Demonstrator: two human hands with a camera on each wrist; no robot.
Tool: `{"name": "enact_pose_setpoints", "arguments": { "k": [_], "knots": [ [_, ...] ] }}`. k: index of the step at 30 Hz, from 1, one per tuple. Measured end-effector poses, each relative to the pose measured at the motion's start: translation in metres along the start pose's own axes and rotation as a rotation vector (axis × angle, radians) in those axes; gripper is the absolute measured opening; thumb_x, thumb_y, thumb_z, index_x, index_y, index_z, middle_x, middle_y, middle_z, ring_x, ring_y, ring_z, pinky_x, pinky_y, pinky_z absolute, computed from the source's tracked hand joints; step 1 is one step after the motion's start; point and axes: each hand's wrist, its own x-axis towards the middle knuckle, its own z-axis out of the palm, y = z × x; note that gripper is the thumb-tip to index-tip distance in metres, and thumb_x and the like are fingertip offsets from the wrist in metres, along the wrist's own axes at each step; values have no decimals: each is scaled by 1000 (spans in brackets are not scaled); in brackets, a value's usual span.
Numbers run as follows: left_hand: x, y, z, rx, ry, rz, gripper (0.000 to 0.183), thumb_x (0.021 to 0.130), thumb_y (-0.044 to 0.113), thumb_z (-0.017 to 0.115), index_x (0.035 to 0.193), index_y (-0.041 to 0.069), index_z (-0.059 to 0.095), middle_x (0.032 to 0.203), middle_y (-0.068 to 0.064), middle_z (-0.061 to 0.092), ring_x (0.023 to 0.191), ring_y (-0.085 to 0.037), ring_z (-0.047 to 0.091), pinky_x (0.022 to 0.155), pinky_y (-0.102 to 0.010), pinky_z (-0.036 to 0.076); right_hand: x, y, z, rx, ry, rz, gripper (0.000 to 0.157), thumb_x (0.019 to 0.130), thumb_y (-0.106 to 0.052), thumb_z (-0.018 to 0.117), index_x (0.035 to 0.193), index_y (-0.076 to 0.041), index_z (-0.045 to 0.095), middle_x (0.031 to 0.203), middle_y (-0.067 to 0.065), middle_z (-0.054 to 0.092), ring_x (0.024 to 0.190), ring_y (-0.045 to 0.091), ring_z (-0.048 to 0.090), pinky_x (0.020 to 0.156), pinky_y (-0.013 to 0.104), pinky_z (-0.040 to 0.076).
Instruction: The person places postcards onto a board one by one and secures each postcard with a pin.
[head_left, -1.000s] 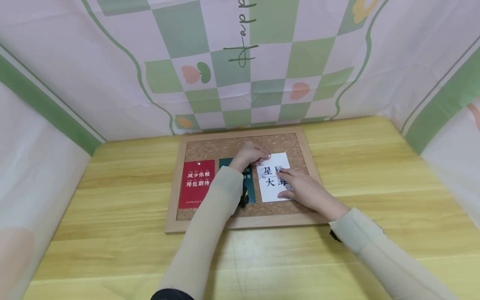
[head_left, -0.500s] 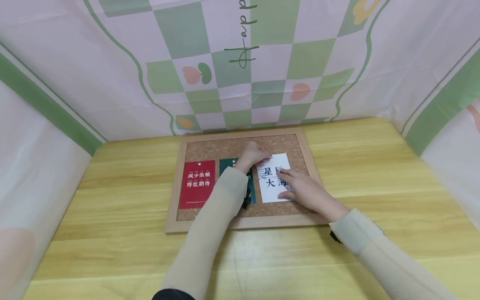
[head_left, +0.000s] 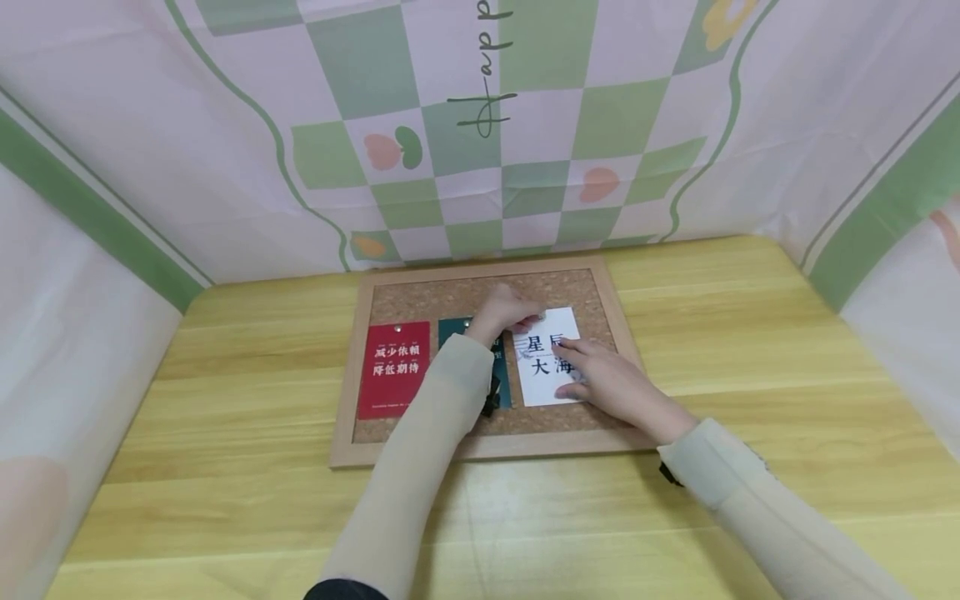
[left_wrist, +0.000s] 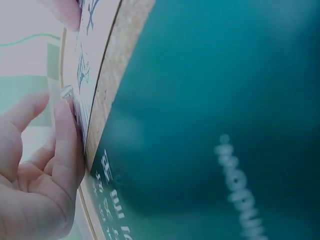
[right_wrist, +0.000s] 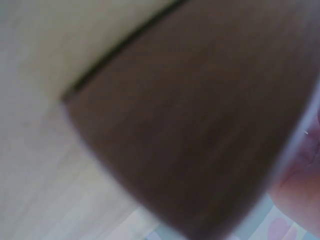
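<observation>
A white card (head_left: 551,385) with dark characters lies on a framed corkboard (head_left: 480,291). My left hand (head_left: 507,310) is at the card's upper edge, beside a small clear push pin (head_left: 542,315). In the left wrist view, the index fingertip sits right at the push pin (left_wrist: 67,92), the thumb stands apart from it, and the other fingers curl. My right hand (head_left: 611,379) rests on the card's right side, thumb and fingers spread. The left forearm partly covers a dark green card (head_left: 501,379); its face fills much of the left wrist view.
A red card (head_left: 388,367) is pinned at the board's left. The board's wooden frame (head_left: 420,454) lies on a wood-grain table (head_left: 225,400). A checkered cloth (head_left: 465,167) hangs behind the table, with cloth at both sides too.
My left hand has shifted slightly right over the past second, and its thumb and index finger still hover around the push pin. My right hand stays on the white card.
</observation>
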Motion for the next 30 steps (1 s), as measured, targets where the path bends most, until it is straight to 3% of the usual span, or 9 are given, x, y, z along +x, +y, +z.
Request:
{"name": "enact_pose_setpoints", "arguments": {
  "k": [3, 6, 16, 30],
  "knots": [
    [4, 1, 2, 72, 14, -14, 35, 85, 26, 72, 57, 9, 60, 53, 1, 55, 48, -10, 51, 47, -18, 43, 0, 0, 0, 2, 1, 0, 64, 86, -33, 68, 136, 3, 49, 142, 25, 46, 130, 44, 44, 107, 56, 36],
    [6, 2, 3, 126, 19, -21, 37, 85, 27, 72, 55, 10, 59, 51, 1, 52, 47, -11, 48, 47, -21, 39, 0, 1, 0, 3, 3, 1, 64, 86, -32, 69, 135, 3, 49, 142, 26, 46, 130, 44, 44, 107, 56, 36],
    [3, 4, 4, 130, 28, -11, 19, 89, 23, 68, 87, 5, 76, 60, 2, 59, 53, -8, 52, 50, -17, 43, -1, 1, -1, 3, 2, 8, 64, 86, -32, 69, 135, 3, 49, 142, 26, 46, 130, 45, 44, 107, 57, 36],
    [7, 2, 4, 147, 12, -34, 23, 92, 26, 64, 89, 6, 75, 59, 2, 59, 53, -8, 53, 50, -18, 42, -1, 2, 2, 1, 10, -7, 64, 86, -32, 69, 135, 3, 49, 141, 26, 47, 129, 45, 44, 108, 56, 36]
  ]
}}
